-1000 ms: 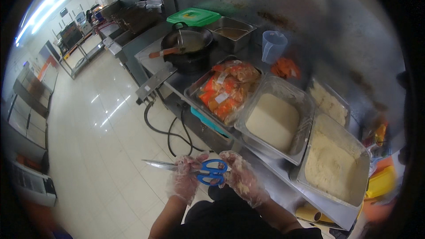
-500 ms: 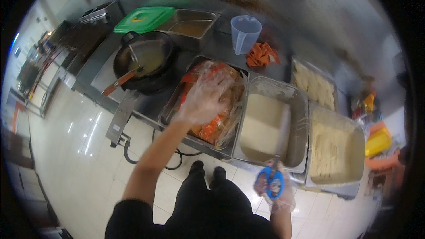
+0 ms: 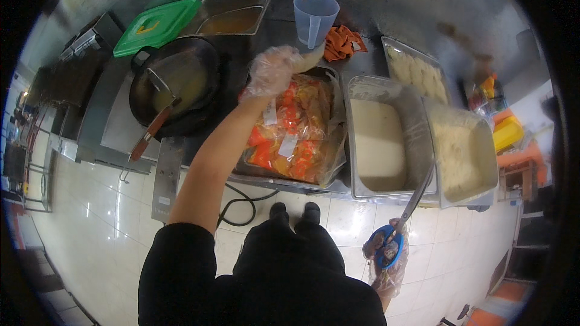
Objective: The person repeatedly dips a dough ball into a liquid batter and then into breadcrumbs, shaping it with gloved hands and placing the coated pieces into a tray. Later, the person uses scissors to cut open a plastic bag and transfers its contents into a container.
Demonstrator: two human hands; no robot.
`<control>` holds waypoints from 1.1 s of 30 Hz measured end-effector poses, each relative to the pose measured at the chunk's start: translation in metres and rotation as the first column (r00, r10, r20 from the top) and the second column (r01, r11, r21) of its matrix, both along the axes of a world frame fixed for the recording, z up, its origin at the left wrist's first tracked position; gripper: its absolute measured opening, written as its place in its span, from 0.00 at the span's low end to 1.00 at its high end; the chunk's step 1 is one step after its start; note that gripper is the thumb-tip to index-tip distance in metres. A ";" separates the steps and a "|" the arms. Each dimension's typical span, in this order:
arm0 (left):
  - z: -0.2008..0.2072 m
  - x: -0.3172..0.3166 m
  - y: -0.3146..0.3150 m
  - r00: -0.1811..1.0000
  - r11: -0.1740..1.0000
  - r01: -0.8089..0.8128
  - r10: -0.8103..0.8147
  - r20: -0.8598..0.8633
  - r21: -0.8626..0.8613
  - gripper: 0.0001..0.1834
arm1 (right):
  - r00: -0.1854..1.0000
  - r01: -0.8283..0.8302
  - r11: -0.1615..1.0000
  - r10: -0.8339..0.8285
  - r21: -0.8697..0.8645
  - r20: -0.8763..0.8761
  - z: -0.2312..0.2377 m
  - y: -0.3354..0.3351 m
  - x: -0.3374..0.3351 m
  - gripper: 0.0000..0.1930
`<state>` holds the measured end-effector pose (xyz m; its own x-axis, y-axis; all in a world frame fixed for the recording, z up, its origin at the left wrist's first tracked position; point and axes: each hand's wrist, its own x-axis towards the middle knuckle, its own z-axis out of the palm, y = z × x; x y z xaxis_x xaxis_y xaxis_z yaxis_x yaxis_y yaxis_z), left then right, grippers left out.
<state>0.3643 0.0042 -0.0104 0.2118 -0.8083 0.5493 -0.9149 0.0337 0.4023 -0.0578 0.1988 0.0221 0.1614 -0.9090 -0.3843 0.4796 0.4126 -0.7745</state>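
Observation:
My left hand (image 3: 273,72), in a clear plastic glove, is over the far end of a metal tray. Its fingers are curled together at a pale, blurred piece (image 3: 311,59) that I cannot make out. Below it in the tray lie clear plastic bags (image 3: 296,130) with orange print, white labels and brownish contents. My right hand (image 3: 394,274), also gloved, holds blue-handled scissors (image 3: 418,196) low at the front, their blades together and pointing up toward the bins. Beside the tray stands a deep steel bin of pale batter (image 3: 377,139).
On the left, a black wok (image 3: 199,54) holds liquid and a wooden-handled tool (image 3: 149,136). Behind are a green lid (image 3: 160,27), a steel pan (image 3: 263,9), a clear measuring jug (image 3: 315,15) and an orange cloth (image 3: 341,42). Rightward are a flour bin (image 3: 462,151) and a tray of coated pieces (image 3: 417,72).
My left hand has moved from over the middle of the bags to the tray's far end, uncovering them. The scissors have moved slightly right, away from the batter bin. The view has shifted.

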 end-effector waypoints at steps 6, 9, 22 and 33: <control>0.076 0.020 0.026 0.891 0.890 -0.426 0.381 -0.246 -0.165 0.19 | 0.973 -0.222 0.960 0.206 -0.171 -0.106 0.013 -0.009 0.012 0.18; 0.094 0.019 0.028 0.770 0.929 -0.355 0.354 -0.530 0.105 0.22 | 0.960 -0.275 0.946 0.262 -0.171 -0.095 0.015 -0.014 0.018 0.20; 0.035 -0.009 0.014 0.774 0.876 0.390 -0.146 -0.616 0.283 0.27 | 0.934 -0.329 0.917 0.281 -0.224 -0.221 -0.003 -0.021 -0.013 0.16; 0.032 -0.070 -0.019 0.891 0.448 -0.018 -0.399 0.218 0.894 0.26 | 0.818 -0.341 0.910 0.163 -0.236 -0.551 0.014 -0.028 -0.023 0.18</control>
<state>0.2946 -0.0152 0.0221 -0.0461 -0.8864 -0.4606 -0.9983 0.0578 -0.0114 -0.0810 0.1707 0.0356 0.2641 -0.9472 -0.1818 -0.1071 0.1585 -0.9815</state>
